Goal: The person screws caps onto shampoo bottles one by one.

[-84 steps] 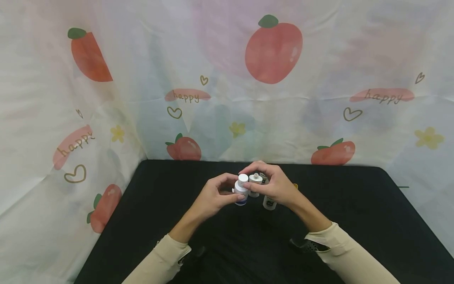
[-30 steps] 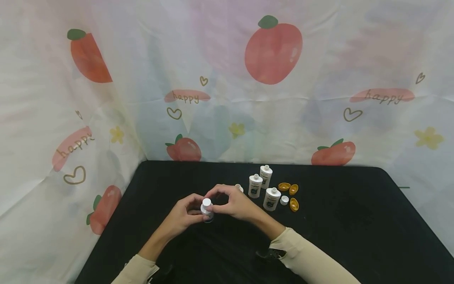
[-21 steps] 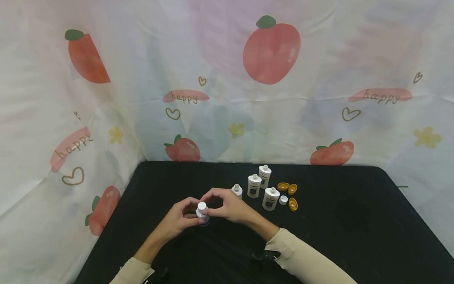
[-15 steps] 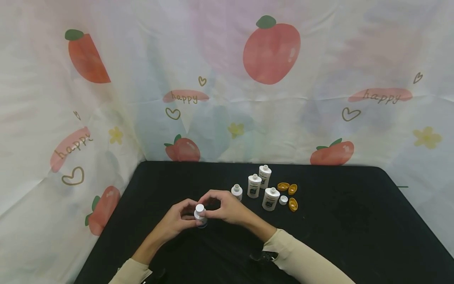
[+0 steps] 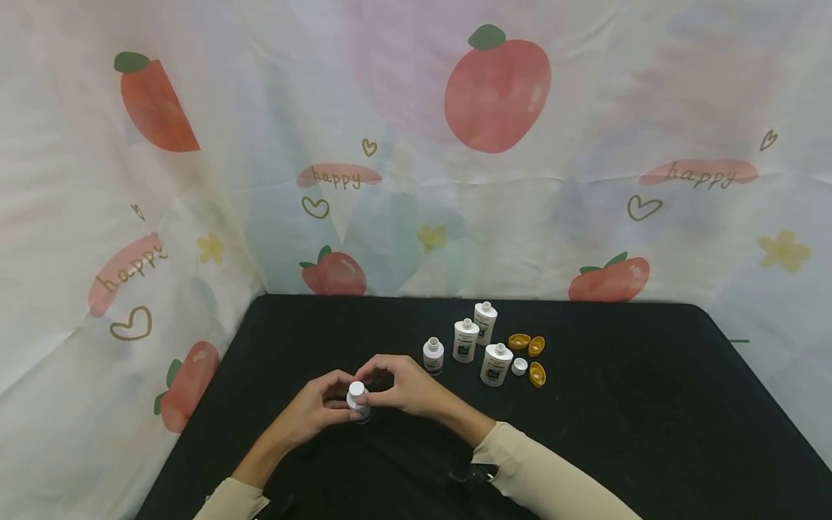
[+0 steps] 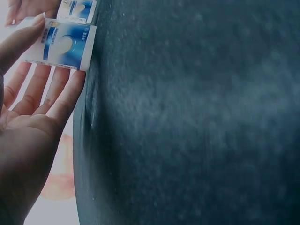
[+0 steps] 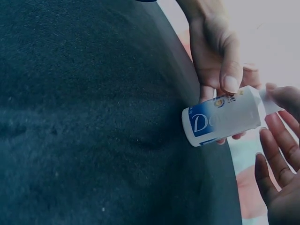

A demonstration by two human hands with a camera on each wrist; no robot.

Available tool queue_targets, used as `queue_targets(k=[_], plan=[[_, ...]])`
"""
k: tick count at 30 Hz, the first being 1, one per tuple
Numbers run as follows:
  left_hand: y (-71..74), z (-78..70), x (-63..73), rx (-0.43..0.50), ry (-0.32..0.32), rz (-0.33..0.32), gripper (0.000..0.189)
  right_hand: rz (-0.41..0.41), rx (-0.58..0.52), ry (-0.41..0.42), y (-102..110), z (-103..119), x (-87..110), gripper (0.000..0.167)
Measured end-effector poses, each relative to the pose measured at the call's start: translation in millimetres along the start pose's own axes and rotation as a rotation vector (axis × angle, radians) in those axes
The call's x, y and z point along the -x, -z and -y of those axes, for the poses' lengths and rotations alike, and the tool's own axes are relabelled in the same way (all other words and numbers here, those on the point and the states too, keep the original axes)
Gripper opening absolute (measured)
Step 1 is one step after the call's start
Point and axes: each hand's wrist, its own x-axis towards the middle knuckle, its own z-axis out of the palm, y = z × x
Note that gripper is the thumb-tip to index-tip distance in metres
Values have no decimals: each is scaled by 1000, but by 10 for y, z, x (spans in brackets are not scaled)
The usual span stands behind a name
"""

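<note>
My left hand [image 5: 305,412] grips a small white bottle [image 5: 358,413] by its body, thumb on the near side. Blue label print and the letters "Do" show on this bottle [image 7: 225,117] in the right wrist view. Its white cap [image 5: 357,388] is on the neck, pinched between the thumb and fingers of my right hand [image 5: 409,390]. The bottle stands upright at or just above the black table; whether it touches is unclear. To the right stands a small uncapped white bottle [image 5: 433,357]; a similar blue-labelled bottle [image 6: 77,10] shows in the left wrist view.
Three taller white bottles with open necks [image 5: 465,342] stand right of centre on the black table [image 5: 650,404]. Beside them lie a loose white cap [image 5: 519,366] and three orange caps [image 5: 537,375]. A printed curtain [image 5: 416,144] hangs behind the table.
Both hands have carried the bottle left and nearer, away from the taller bottles. The small uncapped bottle, partly covered by the right hand before, now shows fully. The grips look the same.
</note>
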Motion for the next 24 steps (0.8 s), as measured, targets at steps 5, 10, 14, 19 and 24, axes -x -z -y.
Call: queue_targets(k=[5, 10, 14, 19, 24], plan=[[43, 23, 28, 20, -3, 24, 42, 0, -8, 7, -39, 14, -26, 24], [88, 56, 55, 27, -15, 49, 41, -9, 6, -4, -74, 32, -47, 24], [110, 79, 66, 20, -19, 56, 40, -18, 27, -14, -96, 39, -58, 24], [115, 88, 68, 29, -18, 63, 40, -20, 41, -21, -105, 40, -62, 24], [95, 83, 64, 45, -16, 55, 41, -7, 44, -42, -86, 59, -48, 24]])
